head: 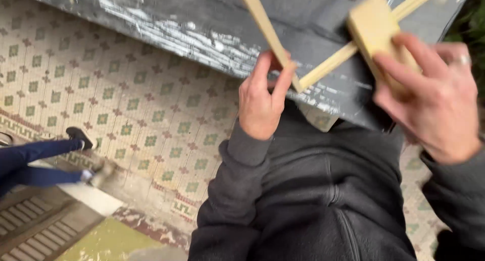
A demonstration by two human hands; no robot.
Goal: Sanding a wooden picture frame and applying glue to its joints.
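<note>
A frame of thin pale wooden slats (323,69) lies on a dark, paint-scuffed work surface (202,18). My left hand (262,102) pinches the frame at its near corner, thumb and fingers closed on the slat. My right hand (434,102) grips a pale wooden block (376,31) and presses it against the right slat of the frame. A ring shows on one finger of the right hand. Both arms wear dark grey sleeves.
Below the work surface lies a floor of small patterned green and cream tiles (116,104). Another person's legs in blue trousers and a dark shoe (78,136) stand at the left edge. A slatted grate (30,220) sits at the lower left.
</note>
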